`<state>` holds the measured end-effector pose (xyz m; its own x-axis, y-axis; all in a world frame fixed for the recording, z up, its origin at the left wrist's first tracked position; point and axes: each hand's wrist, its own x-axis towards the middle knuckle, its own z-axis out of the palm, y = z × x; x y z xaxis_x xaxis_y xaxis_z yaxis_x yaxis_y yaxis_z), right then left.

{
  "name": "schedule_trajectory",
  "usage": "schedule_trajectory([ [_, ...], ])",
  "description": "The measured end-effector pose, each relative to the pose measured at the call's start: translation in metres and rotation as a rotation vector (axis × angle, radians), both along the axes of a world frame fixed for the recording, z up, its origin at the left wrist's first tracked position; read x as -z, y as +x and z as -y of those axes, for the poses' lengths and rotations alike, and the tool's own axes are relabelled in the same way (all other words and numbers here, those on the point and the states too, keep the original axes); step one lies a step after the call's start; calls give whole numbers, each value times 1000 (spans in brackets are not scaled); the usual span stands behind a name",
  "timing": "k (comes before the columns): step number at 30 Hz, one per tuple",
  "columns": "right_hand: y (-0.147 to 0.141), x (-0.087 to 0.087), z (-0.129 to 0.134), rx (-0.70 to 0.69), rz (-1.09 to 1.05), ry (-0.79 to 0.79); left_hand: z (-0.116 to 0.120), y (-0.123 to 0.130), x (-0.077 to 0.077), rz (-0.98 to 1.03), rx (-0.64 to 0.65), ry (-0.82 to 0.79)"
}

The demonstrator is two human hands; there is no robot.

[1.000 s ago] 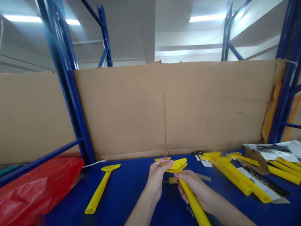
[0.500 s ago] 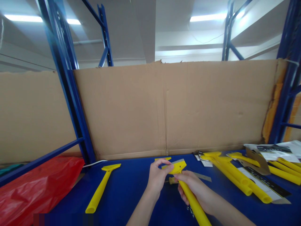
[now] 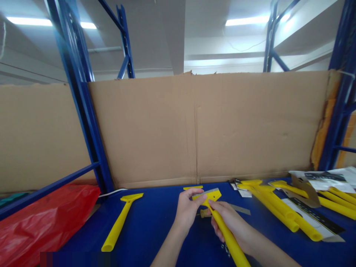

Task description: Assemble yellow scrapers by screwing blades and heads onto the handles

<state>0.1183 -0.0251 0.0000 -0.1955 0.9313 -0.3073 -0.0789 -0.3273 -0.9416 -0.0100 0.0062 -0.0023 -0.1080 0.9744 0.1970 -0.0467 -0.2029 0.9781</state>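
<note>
A yellow scraper with a thin metal blade along its head is held between my two hands, its round handle slanting down toward me. My left hand pinches the left end of the head and blade. Wrapped round the neck, my right hand has its thumb on the yellow plastic. Behind the hands lie a brass-coloured handle and a flat metal strip, both partly hidden. Small metal pieces lie under my right hand. Beyond my left hand is a small yellow piece.
Another yellow scraper lies at left, near a red plastic bag. Several yellow scrapers are piled at right with printed cards and packaging. A cardboard wall and blue rack posts bound the blue tabletop.
My right thumb has shifted up and left onto the base of the scraper's head, and the head has turned slightly. My left hand keeps its pinch almost unmoved.
</note>
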Motion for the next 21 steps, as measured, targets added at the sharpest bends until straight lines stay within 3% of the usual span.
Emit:
schedule_trajectory([
  [6,1,-3,-4,89,-71,-4,-3,0,2,11,-91,95],
  [11,9,-9,-11,238,-192,23,0,-2,1,-179,-117,172],
  [16,15,-10,-15,311,-262,28,10,0,3,-440,154,152],
  [21,14,-9,-13,313,-233,56,22,1,7,-660,452,8],
])
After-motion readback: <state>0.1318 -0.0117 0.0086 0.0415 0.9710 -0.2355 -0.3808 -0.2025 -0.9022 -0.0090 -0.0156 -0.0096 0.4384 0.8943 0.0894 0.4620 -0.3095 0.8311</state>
